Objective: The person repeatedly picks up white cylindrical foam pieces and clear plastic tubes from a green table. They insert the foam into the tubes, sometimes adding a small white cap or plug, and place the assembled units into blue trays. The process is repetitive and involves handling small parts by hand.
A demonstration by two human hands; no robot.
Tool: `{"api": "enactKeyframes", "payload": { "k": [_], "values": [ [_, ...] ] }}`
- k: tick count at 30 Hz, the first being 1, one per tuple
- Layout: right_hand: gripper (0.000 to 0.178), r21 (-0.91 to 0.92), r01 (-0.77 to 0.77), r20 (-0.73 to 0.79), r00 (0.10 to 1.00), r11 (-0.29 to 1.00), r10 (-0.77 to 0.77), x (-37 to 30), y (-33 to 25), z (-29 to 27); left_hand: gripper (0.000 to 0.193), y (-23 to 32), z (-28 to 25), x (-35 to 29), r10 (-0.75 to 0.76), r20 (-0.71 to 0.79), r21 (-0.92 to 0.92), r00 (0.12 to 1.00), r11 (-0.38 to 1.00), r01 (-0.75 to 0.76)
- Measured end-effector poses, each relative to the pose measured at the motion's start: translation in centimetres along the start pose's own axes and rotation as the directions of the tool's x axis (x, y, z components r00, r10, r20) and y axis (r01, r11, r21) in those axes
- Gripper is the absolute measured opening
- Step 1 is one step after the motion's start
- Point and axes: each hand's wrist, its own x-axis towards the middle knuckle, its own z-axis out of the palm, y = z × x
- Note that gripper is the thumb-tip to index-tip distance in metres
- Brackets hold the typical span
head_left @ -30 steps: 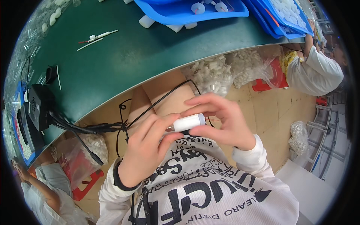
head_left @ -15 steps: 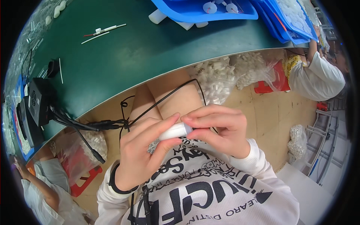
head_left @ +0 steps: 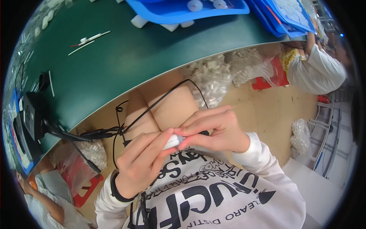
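Green worktable (head_left: 126, 57) | Left hand (head_left: 139, 162) grasping white cylinder (head_left: 171, 142), right hand (head_left: 219, 131) pinching its end | Possible slip: uneven fingertip pressure

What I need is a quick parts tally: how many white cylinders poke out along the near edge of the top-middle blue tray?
3. The left cylinder sits apart; the middle cylinder and right cylinder are side by side. The tray may hide more.

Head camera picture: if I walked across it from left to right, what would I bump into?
Black box-shaped device → black cable plug → left hand → white cylinder → right hand → clear bag of white things.
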Motion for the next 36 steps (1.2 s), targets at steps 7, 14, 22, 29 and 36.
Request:
{"api": "enactKeyframes", "payload": {
  "k": [7, 14, 22, 29, 36],
  "values": [
    [0.027, 0.155, -0.116, -0.134, 0.981, 0.981, 0.137, -1.3, 1.1, 1.2, 0.038, -0.4, 2.1, -0.2, -0.098, -0.035, -0.018, 0.995, 0.995, 0.097],
    [0.028, 0.097, -0.159, -0.089, 0.982, 0.982, 0.168, -2.9, 0.8, 2.3, 0.035, -0.3, 1.1, 0.3, -0.275, 0.435, -0.103, 0.858, 0.931, 0.351],
    [0.018, 0.128, -0.251, -0.109, 0.958, 0.959, 0.265, -3.5, 0.5, 2.4, 0.031, 0.1, 1.8, -0.6, -0.245, 0.451, 0.147, 0.858, 0.969, 0.200],
    [0.017, -0.066, 0.090, 0.047, 0.995, 0.994, -0.087, -1.5, 0.3, 0.5, 0.030, -0.1, 1.2, -0.4, -0.107, 0.441, 0.168, 0.891, 0.985, 0.036],
    [0.021, -0.122, 0.151, -0.035, 0.987, 0.981, -0.156, -0.3, -0.9, 1.1, 0.027, 0.5, 0.1, 0.4, -0.072, 0.318, 0.298, 0.945, 0.954, -0.027]
  ]
}}
